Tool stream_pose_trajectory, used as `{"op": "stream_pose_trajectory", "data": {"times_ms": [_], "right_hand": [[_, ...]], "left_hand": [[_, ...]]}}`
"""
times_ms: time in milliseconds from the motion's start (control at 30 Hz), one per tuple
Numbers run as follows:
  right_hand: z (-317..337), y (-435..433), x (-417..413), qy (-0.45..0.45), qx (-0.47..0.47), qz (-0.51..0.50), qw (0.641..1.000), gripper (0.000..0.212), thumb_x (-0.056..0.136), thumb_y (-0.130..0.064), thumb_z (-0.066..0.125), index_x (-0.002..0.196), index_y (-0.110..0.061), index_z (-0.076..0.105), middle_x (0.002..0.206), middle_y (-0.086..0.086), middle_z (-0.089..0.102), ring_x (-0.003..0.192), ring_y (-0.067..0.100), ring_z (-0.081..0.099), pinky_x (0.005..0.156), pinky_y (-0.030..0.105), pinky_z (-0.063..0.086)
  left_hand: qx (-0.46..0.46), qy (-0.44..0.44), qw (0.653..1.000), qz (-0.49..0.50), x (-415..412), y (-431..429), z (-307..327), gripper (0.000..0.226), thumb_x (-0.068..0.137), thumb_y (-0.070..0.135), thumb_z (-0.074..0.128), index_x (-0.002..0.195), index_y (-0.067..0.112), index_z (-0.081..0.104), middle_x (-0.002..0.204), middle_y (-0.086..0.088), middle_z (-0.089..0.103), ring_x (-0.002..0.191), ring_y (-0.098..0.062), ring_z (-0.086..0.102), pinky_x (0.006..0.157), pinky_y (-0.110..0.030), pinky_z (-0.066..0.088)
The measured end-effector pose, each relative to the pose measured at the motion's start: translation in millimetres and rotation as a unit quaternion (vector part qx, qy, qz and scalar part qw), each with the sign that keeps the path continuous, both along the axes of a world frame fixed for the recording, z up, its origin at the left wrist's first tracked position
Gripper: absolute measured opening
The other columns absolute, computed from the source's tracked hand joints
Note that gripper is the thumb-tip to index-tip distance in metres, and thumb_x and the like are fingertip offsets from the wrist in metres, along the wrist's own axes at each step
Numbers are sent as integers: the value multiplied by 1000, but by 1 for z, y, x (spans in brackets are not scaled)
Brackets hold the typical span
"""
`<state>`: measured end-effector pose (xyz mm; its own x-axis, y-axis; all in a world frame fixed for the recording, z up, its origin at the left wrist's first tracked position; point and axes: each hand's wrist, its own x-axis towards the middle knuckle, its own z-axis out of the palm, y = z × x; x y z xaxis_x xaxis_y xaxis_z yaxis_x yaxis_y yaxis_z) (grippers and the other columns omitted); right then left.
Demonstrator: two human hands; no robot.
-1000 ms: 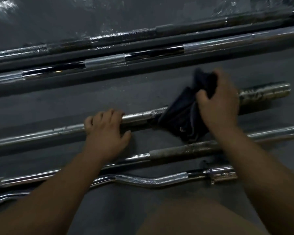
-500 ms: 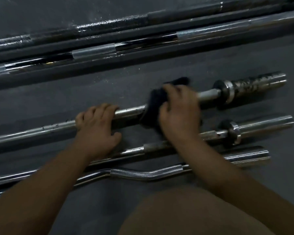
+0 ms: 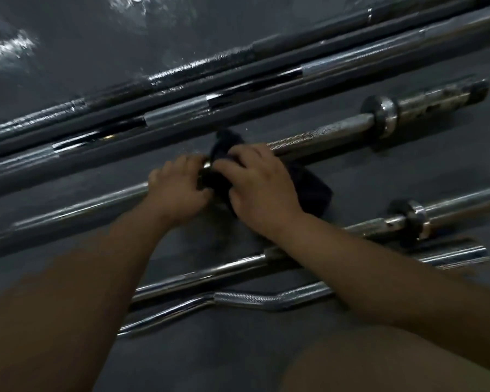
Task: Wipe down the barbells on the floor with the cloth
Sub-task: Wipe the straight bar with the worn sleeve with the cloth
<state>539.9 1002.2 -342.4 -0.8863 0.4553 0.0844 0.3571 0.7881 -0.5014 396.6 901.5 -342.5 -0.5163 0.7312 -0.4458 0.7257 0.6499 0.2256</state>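
Right hand (image 3: 262,190) clamps dark cloth (image 3: 309,188) around middle barbell (image 3: 323,135) lying on floor (image 3: 408,171), near shaft centre. Left hand (image 3: 178,188) curls closed over same shaft just beside cloth, steadying. Advice: keep cloth wrapped fully round, press firmly, stroke along knurling toward collar, stop bar rolling.

- You find no readable text, label, brand, number or sign anywhere in this view.
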Motion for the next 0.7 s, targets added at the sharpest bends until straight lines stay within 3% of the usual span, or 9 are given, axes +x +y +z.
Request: {"op": "stream_pose_trajectory", "data": {"times_ms": [67, 200, 233, 300, 367, 467, 600, 633, 700], "right_hand": [[1, 26, 8, 20, 22, 44, 999, 43, 77, -15, 46, 110, -22, 73, 116, 10, 65, 104, 36, 59, 80, 45, 51], [-13, 95, 58, -8, 49, -298, 953, 53, 79, -10, 52, 131, -18, 61, 137, 18, 51, 126, 43, 47, 105, 48, 39], [-16, 90, 55, -24, 41, -328, 943, 57, 79, -16, 54, 136, -17, 55, 142, 19, 46, 129, 44, 42, 110, 48, 35], [-20, 57, 34, -35, 36, -274, 961, 64, 75, -25, 59, 138, -17, 53, 145, 20, 43, 126, 45, 40, 110, 47, 33], [-16, 24, 18, -43, 5, -122, 992, 65, 70, -21, 61, 135, -21, 56, 144, 17, 44, 119, 43, 41, 100, 47, 43], [-5, 47, 32, -24, 29, 27, 999, 55, 73, -17, 50, 125, -22, 66, 135, 16, 53, 110, 42, 51, 90, 48, 50], [-8, 110, 59, -38, 41, -285, 957, 64, 75, -10, 57, 138, -20, 52, 144, 17, 43, 131, 42, 39, 110, 48, 36], [-10, 102, 52, -62, 43, -318, 945, 68, 75, -13, 55, 142, -21, 47, 147, 17, 39, 134, 44, 34, 112, 51, 34], [-15, 59, 30, -73, 44, -255, 963, 68, 71, -15, 51, 138, -23, 50, 144, 14, 42, 128, 43, 38, 107, 51, 38]], "left_hand": [[26, 20, 999, -14, -13, -7, 4, 82, 68, 46, 43, 144, 15, 41, 135, -16, 47, 122, -40, 44, 104, -46, 35], [-16, 60, 997, -50, 1, -22, -12, 98, 75, 48, 62, 155, 22, 11, 154, -12, 27, 142, -33, 23, 118, -45, 8], [-23, 63, 997, -35, 3, -19, -14, 100, 75, 50, 63, 154, 25, 9, 155, -11, 24, 143, -31, 19, 117, -43, 4], [-31, 62, 997, -26, 2, -8, -12, 98, 71, 54, 58, 153, 28, 10, 153, -10, 25, 141, -29, 21, 114, -41, 5], [-45, 49, 997, -31, -6, -6, -5, 96, 73, 53, 58, 153, 29, 10, 154, -8, 26, 140, -28, 23, 114, -42, 9], [-73, 14, 997, -38, -8, -12, 6, 102, 65, 57, 47, 155, 32, 6, 158, -6, 22, 143, -28, 21, 116, -42, 10], [-76, 19, 996, -35, 6, -16, 1, 108, 62, 61, 49, 155, 32, 1, 159, -5, 15, 146, -26, 13, 117, -40, 4], [-76, 21, 996, -34, 4, -14, -1, 107, 65, 61, 54, 154, 32, 2, 159, -5, 15, 145, -26, 13, 116, -41, 4], [-87, 16, 995, -33, -3, -6, 0, 106, 67, 60, 59, 154, 32, 5, 158, -5, 18, 144, -26, 17, 116, -42, 8]]}}
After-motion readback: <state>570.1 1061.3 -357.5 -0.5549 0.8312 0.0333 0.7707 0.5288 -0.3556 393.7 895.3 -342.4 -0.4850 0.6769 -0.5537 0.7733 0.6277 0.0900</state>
